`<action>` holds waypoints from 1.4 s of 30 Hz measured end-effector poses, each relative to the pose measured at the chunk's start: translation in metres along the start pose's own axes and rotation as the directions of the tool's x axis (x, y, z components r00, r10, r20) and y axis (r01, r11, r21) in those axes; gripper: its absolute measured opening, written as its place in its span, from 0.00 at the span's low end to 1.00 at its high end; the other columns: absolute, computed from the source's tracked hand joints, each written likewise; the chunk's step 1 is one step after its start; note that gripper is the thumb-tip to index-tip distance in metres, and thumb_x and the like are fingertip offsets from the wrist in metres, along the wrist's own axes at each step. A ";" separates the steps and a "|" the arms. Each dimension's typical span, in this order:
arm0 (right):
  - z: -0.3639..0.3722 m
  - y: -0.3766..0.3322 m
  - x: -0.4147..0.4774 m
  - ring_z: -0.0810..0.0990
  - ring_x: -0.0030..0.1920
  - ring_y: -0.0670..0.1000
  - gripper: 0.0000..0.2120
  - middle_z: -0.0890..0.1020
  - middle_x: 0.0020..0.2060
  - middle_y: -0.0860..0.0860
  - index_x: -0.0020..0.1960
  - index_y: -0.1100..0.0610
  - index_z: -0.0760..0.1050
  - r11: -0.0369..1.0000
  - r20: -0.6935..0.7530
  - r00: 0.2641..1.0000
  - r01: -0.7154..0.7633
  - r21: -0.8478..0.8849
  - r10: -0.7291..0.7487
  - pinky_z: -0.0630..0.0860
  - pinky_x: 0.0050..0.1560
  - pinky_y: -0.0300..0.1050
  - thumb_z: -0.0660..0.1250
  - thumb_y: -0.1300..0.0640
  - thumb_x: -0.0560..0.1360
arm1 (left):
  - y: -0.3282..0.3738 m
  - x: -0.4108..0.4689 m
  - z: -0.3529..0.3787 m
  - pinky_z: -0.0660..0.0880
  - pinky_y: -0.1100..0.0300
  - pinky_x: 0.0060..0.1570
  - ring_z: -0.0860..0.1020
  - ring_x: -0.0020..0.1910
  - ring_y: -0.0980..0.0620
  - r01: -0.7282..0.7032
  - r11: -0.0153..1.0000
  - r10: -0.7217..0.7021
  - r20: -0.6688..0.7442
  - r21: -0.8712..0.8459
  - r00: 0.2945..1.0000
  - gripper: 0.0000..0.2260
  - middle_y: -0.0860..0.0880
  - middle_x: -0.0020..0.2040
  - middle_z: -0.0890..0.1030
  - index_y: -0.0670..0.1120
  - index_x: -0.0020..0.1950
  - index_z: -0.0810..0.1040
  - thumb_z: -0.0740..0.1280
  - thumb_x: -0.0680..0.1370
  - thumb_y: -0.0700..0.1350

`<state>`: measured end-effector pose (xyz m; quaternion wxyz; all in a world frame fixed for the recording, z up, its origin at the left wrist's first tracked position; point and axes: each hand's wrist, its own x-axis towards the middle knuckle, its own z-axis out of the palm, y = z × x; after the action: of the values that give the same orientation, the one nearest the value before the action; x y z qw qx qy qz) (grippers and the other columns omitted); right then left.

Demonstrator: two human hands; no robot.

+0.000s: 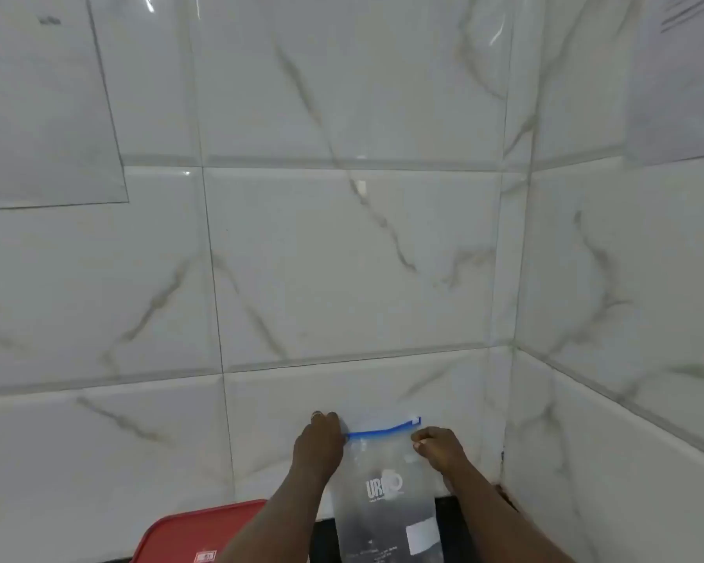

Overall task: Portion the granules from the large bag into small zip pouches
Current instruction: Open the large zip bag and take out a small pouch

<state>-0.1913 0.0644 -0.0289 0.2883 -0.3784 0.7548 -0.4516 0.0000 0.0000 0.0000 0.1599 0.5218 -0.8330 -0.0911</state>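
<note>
Zip pouch (387, 501): held upright over the dark bench (324, 538), seemingly empty.
Left hand (320, 444): fingers clamped on the blue zip strip's (383, 430) left end.
Right hand (435, 446): fingers clamped on the right edge; strip kept taut, probably for opening.

White letters "UR" are printed on the clear zip pouch (387, 501); its smaller print is too blurred to be read.
</note>
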 end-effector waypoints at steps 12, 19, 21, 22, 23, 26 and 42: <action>-0.016 -0.022 -0.042 0.79 0.39 0.53 0.10 0.82 0.40 0.56 0.51 0.55 0.79 0.926 -0.243 0.968 0.151 0.347 -0.067 0.76 0.48 0.47 0.72 0.64 0.71 | -0.003 -0.027 -0.033 0.62 0.62 0.39 0.75 0.48 0.45 -0.154 0.958 0.119 -0.153 -0.241 0.981 0.07 0.52 0.37 0.71 0.41 0.48 0.79 0.61 0.76 0.37; -0.022 -0.057 -0.105 0.79 0.32 0.49 0.06 0.81 0.32 0.55 0.41 0.57 0.77 0.894 -0.286 0.943 0.270 0.358 -0.170 0.74 0.39 0.39 0.72 0.66 0.70 | -0.017 -0.082 -0.081 0.63 0.66 0.42 0.75 0.46 0.46 -0.270 0.897 0.168 -0.296 -0.349 0.940 0.06 0.42 0.42 0.77 0.39 0.48 0.81 0.64 0.76 0.35; -0.017 -0.066 -0.126 0.79 0.33 0.49 0.07 0.81 0.31 0.53 0.39 0.57 0.77 0.876 -0.280 0.938 0.303 0.375 -0.204 0.75 0.40 0.39 0.72 0.66 0.71 | -0.024 -0.101 -0.092 0.61 0.69 0.42 0.75 0.46 0.48 -0.287 0.893 0.162 -0.347 -0.347 0.924 0.07 0.41 0.45 0.78 0.38 0.50 0.82 0.64 0.77 0.35; -0.014 -0.068 -0.137 0.80 0.33 0.50 0.07 0.81 0.31 0.53 0.38 0.57 0.76 0.870 -0.274 0.937 0.314 0.380 -0.218 0.76 0.41 0.39 0.72 0.66 0.71 | -0.029 -0.111 -0.096 0.61 0.69 0.42 0.74 0.46 0.49 -0.294 0.893 0.160 -0.370 -0.341 0.915 0.08 0.41 0.46 0.78 0.38 0.51 0.81 0.63 0.77 0.35; -0.010 -0.070 -0.147 0.80 0.34 0.50 0.08 0.81 0.32 0.53 0.38 0.57 0.76 0.863 -0.267 0.936 0.322 0.390 -0.229 0.77 0.42 0.40 0.71 0.67 0.71 | -0.033 -0.120 -0.099 0.61 0.69 0.42 0.73 0.45 0.51 -0.300 0.892 0.159 -0.388 -0.337 0.908 0.08 0.42 0.46 0.77 0.38 0.51 0.81 0.62 0.78 0.35; 0.001 -0.071 -0.174 0.80 0.34 0.49 0.09 0.81 0.33 0.55 0.37 0.57 0.74 0.854 -0.228 0.941 0.324 0.406 -0.249 0.78 0.44 0.42 0.70 0.68 0.72 | -0.048 -0.144 -0.101 0.59 0.69 0.42 0.70 0.45 0.52 -0.304 0.899 0.163 -0.404 -0.315 0.900 0.10 0.45 0.45 0.73 0.37 0.52 0.80 0.60 0.79 0.33; 0.049 -0.021 -0.245 0.76 0.41 0.52 0.15 0.79 0.34 0.54 0.31 0.55 0.75 0.933 -0.116 0.973 0.227 0.280 -0.202 0.74 0.46 0.44 0.70 0.72 0.69 | -0.059 -0.221 -0.055 0.51 0.55 0.57 0.68 0.65 0.51 -0.276 0.960 0.239 -0.357 -0.055 0.903 0.14 0.57 0.59 0.77 0.57 0.60 0.77 0.61 0.77 0.55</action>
<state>-0.0130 0.2390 -0.0081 0.2574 -0.3923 0.6458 -0.6024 0.1592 0.1735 -0.0059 0.3418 0.4058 -0.8474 -0.0188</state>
